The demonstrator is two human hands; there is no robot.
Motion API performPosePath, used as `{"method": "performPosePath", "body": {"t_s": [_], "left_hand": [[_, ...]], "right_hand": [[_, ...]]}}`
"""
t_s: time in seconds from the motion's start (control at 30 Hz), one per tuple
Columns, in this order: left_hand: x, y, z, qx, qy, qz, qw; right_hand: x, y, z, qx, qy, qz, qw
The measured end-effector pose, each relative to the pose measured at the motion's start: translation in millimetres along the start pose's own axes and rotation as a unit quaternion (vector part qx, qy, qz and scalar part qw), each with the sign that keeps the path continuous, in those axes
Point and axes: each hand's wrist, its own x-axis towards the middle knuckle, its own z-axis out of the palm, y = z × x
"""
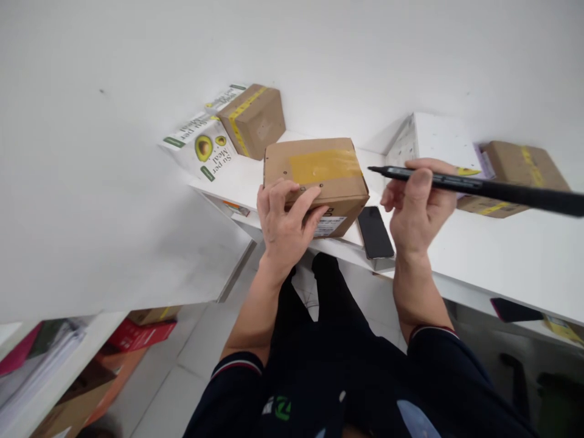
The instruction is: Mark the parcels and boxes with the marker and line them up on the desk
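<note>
A brown cardboard box point(322, 164) with a wide strip of yellow tape on top sits near the front edge of the white table. My left hand point(287, 219) grips its near left side, fingers over the top edge and thumb on the front face by a white label point(329, 226). In my right hand point(422, 204) is a long black marker pen point(474, 185), closed between thumb and fingers. Its dark pointed tip faces left, just beside the box's right side, seemingly apart from it. A black phone point(376, 232) lies between the box and my right wrist.
Behind on the left stand white avocado-print boxes point(214, 152) and a taped brown box point(255, 118). To the right are a white box point(444, 140) and more taped brown boxes point(524, 164). A shelf with papers point(50, 365) is at lower left.
</note>
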Motion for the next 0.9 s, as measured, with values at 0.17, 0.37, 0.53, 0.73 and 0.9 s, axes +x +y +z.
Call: {"method": "performPosePath", "body": {"t_s": [0.17, 0.37, 0.53, 0.73, 0.9], "left_hand": [[1.3, -7.2, 0.2, -0.004, -0.042, -0.011, 0.999], [25.8, -28.3, 25.8, -0.062, -0.052, -0.015, 0.997], [48.6, -35.9, 44.5, -0.112, -0.067, -0.011, 0.991], [50.0, -34.4, 41.5, -0.122, -0.070, -0.023, 0.990], [34.9, -34.2, 37.5, -0.087, 0.019, 0.025, 0.996]], "right_hand": [[-16.9, 62.4, -75.1, -0.222, -0.045, 0.035, 0.973], [-31.0, 120.9, -149.5, -0.531, -0.325, 0.036, 0.782], [-32.9, 127.4, -154.9, -0.612, -0.401, 0.042, 0.680], [-36.1, 121.1, -148.9, -0.610, -0.395, 0.072, 0.683], [-52.9, 80.2, -108.2, -0.614, -0.364, 0.099, 0.693]]}}
